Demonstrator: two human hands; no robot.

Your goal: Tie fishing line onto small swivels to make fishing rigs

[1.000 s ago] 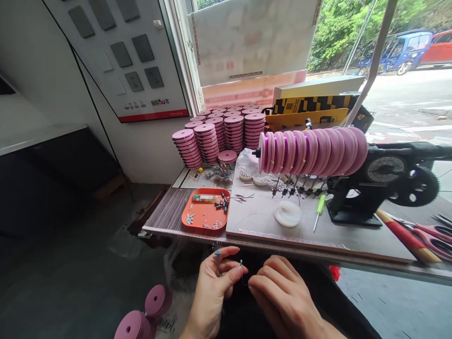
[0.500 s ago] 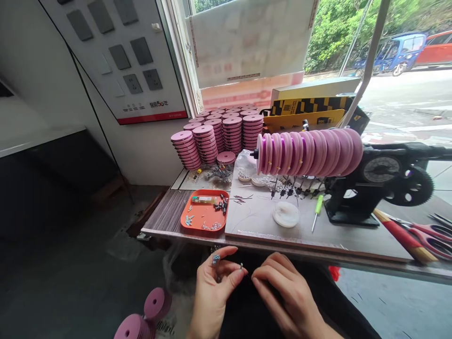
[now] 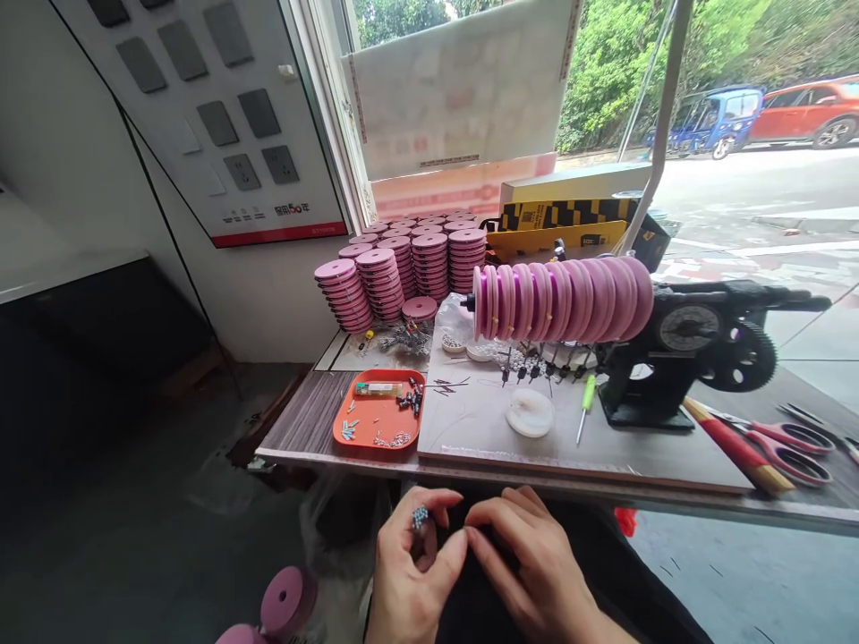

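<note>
My left hand (image 3: 420, 572) is over my lap just below the table edge, thumb and fingers drawn together in a pinch. A ring with a blue beaded cluster (image 3: 420, 517) sits on one of its fingers. Directly beside it, my right hand (image 3: 537, 568) is also closed in a pinch, its thumb and forefinger meeting the left fingertips. Whatever lies between the fingertips is too small or hidden to make out. Closest on the table is an orange tray (image 3: 366, 422) with a clear tube (image 3: 378, 389), black pieces (image 3: 410, 396) and small metal bits (image 3: 393, 440).
A black winding machine (image 3: 671, 349) carries a row of pink spools (image 3: 564, 300). Pink spool stacks (image 3: 376, 282) stand by the window. On the board lie a white disc (image 3: 530, 412), a green screwdriver (image 3: 586, 407) and, further right, red-handled scissors (image 3: 788, 447). More pink spools (image 3: 288, 599) are low on the left.
My hands have come together, fingertips now touching. The small pale piece seen at my left fingertips is now hidden. The view has shifted slightly to the right.
</note>
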